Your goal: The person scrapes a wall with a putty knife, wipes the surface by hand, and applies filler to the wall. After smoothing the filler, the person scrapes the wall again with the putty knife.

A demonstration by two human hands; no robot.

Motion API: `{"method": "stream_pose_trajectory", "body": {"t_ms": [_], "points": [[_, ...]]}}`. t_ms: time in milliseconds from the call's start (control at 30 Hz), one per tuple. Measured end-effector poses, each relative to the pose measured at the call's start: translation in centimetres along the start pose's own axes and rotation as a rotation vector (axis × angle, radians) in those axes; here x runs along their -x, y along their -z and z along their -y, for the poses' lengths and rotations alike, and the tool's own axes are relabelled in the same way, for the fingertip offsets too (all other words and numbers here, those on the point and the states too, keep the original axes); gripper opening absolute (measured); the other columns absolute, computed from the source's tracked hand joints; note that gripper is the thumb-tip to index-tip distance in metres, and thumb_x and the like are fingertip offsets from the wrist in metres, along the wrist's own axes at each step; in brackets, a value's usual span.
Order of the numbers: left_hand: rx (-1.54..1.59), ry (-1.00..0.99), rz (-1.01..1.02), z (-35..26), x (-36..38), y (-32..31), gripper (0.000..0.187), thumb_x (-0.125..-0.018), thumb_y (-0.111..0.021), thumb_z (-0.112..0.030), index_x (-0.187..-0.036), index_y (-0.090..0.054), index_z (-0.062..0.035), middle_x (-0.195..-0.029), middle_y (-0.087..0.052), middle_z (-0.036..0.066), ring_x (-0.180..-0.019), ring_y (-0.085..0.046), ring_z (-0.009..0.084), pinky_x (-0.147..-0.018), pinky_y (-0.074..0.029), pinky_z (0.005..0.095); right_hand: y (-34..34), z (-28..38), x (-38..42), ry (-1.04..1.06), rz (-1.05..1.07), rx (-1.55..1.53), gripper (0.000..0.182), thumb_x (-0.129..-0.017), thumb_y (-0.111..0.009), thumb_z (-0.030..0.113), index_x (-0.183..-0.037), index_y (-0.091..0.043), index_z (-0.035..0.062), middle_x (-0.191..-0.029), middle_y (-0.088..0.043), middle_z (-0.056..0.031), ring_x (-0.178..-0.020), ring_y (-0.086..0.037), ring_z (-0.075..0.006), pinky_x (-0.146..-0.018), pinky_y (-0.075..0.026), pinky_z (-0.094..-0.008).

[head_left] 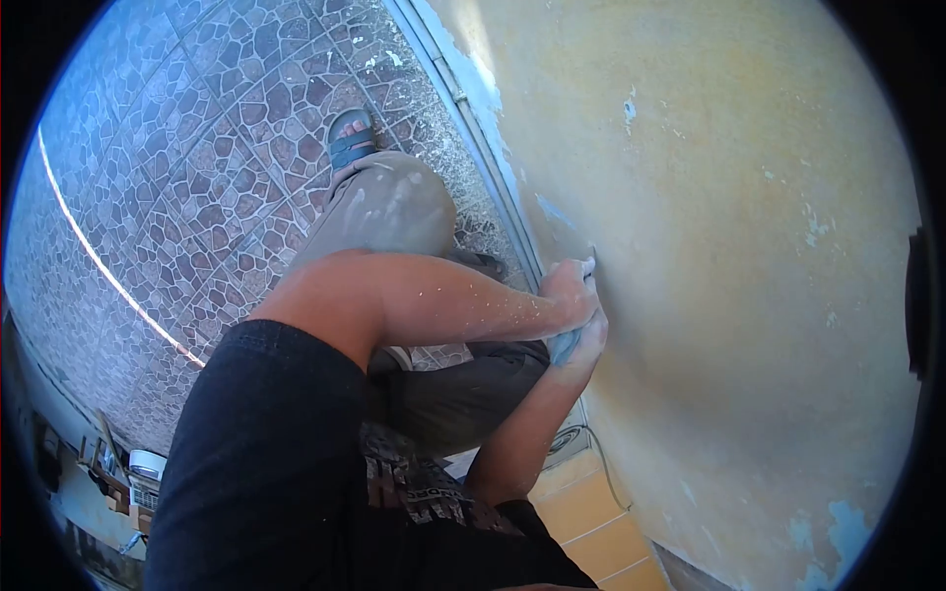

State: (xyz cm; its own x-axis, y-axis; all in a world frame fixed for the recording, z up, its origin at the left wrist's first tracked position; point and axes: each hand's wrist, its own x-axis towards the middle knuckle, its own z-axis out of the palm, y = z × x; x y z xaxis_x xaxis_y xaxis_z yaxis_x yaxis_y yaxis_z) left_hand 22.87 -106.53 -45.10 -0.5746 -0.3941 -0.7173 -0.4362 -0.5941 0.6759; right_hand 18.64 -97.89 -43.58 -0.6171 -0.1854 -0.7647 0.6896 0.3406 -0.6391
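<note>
My left hand [569, 294] is closed close against the yellow wall [729, 246], its fingertips coated in white dust. What it holds is hidden, though a small dark edge shows at the wall by the fingertips. Just below and partly behind it, my right hand [589, 340] is curled, also whitened with dust. A pale blue thing [564, 347] shows in its palm, under my left wrist. Both forearms converge here, the left one crossing over my bent legs, with pale specks on its skin.
Pipes [473, 123] run along the wall's foot, beside peeling blue paint. A stone-patterned tile floor [227, 148] spreads to the left, under my sandalled foot [352, 138]. A cable [603, 463] lies near orange tiles [601, 512]. Assorted items, including a white roll-like object [148, 463], stand lower left.
</note>
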Motion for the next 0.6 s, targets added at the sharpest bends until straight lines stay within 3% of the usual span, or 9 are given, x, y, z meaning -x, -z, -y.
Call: {"method": "stream_pose_trajectory", "body": {"t_ms": [167,233,267,367,400,467,500,533,600], "points": [[-0.03,0.121,-0.159,-0.3,-2.7,-1.0,0.034,-0.086,-0.05,-0.017,-0.113,-0.065,-0.0025,-0.104,-0.066,0.024,-0.099,-0.063,0.0396,-0.089,-0.049,0.0444,0.4,0.3,-4.0,-0.072,0.168,-0.175,0.036,-0.098,-0.045,0.026,-0.118,-0.054,-0.0026,-0.104,-0.062,-0.0148,-0.092,-0.064,-0.0256,-0.081,-0.052,-0.0368],[-0.004,0.119,-0.099,0.3,-1.1,-1.0,0.033,-0.086,-0.05,-0.017,-0.111,-0.066,-0.0017,-0.102,-0.066,0.024,-0.098,-0.063,0.0392,-0.087,-0.05,0.0444,1.0,-0.4,-3.1,-0.11,-0.042,0.035,0.038,-0.098,-0.042,0.026,-0.122,-0.051,-0.0024,-0.11,-0.06,-0.0179,-0.099,-0.062,-0.0278,-0.087,-0.05,-0.0394],[0.015,0.087,-0.056,-0.2,-1.0,-0.6,0.032,-0.086,-0.05,-0.017,-0.109,-0.066,-0.001,-0.101,-0.066,0.024,-0.097,-0.064,0.0389,-0.086,-0.05,0.0444,2.0,-0.5,-3.1,-0.108,-0.027,0.037,0.038,-0.098,-0.042,0.026,-0.122,-0.051,-0.0024,-0.11,-0.06,-0.0179,-0.099,-0.062,-0.0278,-0.087,-0.05,-0.0394],[-0.082,0.02,-0.065,-1.3,-0.2,-0.3,0.029,-0.088,-0.051,-0.017,-0.106,-0.066,0.0,-0.098,-0.067,0.024,-0.096,-0.064,0.0383,-0.082,-0.052,0.0443,3.7,-1.2,-2.2,0.234,0.004,0.224,0.03,-0.097,-0.041,0.014,-0.116,-0.06,-0.0016,-0.103,-0.065,-0.0146,-0.086,-0.066,-0.0233,-0.077,-0.055,-0.0362],[-0.092,0.028,-0.06,-1.0,-0.5,-0.6,0.029,-0.088,-0.051,-0.017,-0.106,-0.066,0.0,-0.098,-0.067,0.024,-0.096,-0.064,0.0383,-0.082,-0.052,0.0443,2.9,-0.5,-1.8,0.225,-0.003,0.217,0.03,-0.097,-0.041,0.014,-0.116,-0.06,-0.0016,-0.103,-0.065,-0.0146,-0.086,-0.066,-0.0233,-0.077,-0.055,-0.0362],[0.026,-0.002,0.007,-0.5,-0.6,-1.7,0.029,-0.088,-0.053,-0.018,-0.108,-0.066,0.0007,-0.098,-0.067,0.024,-0.097,-0.064,0.0381,-0.083,-0.051,0.0438,3.1,1.3,-1.0,0.032,0.176,0.127,0.039,-0.099,-0.041,0.024,-0.125,-0.048,-0.0035,-0.115,-0.059,-0.0182,-0.104,-0.06,-0.029,-0.093,-0.047,-0.0413],[-0.109,0.025,0.034,-2.1,0.2,-0.4,0.032,-0.089,-0.053,-0.017,-0.112,-0.065,0.0003,-0.101,-0.067,0.024,-0.098,-0.064,0.0373,-0.086,-0.051,0.0427,4.7,0.8,-2.2,-0.102,0.255,-0.358,0.039,-0.099,-0.042,0.025,-0.125,-0.048,-0.0039,-0.115,-0.059,-0.0182,-0.103,-0.06,-0.0284,-0.093,-0.048,-0.0409],[-0.108,0.009,0.044,-1.9,0.4,-0.3,0.032,-0.089,-0.053,-0.017,-0.112,-0.065,0.0003,-0.101,-0.067,0.024,-0.098,-0.064,0.0373,-0.086,-0.051,0.0427,6.1,0.1,-2.9,-0.083,0.255,-0.358,0.039,-0.099,-0.042,0.025,-0.125,-0.048,-0.0039,-0.115,-0.059,-0.0182,-0.103,-0.06,-0.0284,-0.093,-0.048,-0.0409],[-0.026,0.026,-0.031,-1.2,0.6,0.1,0.034,-0.088,-0.053,-0.017,-0.115,-0.065,-0.001,-0.104,-0.066,0.024,-0.1,-0.064,0.0369,-0.089,-0.05,0.042,2.2,0.1,-1.0,-0.057,-0.123,-0.014,0.037,-0.098,-0.045,0.019,-0.12,-0.056,-0.0078,-0.11,-0.062,-0.0153,-0.094,-0.064,-0.0231,-0.081,-0.053,-0.0338]]}}
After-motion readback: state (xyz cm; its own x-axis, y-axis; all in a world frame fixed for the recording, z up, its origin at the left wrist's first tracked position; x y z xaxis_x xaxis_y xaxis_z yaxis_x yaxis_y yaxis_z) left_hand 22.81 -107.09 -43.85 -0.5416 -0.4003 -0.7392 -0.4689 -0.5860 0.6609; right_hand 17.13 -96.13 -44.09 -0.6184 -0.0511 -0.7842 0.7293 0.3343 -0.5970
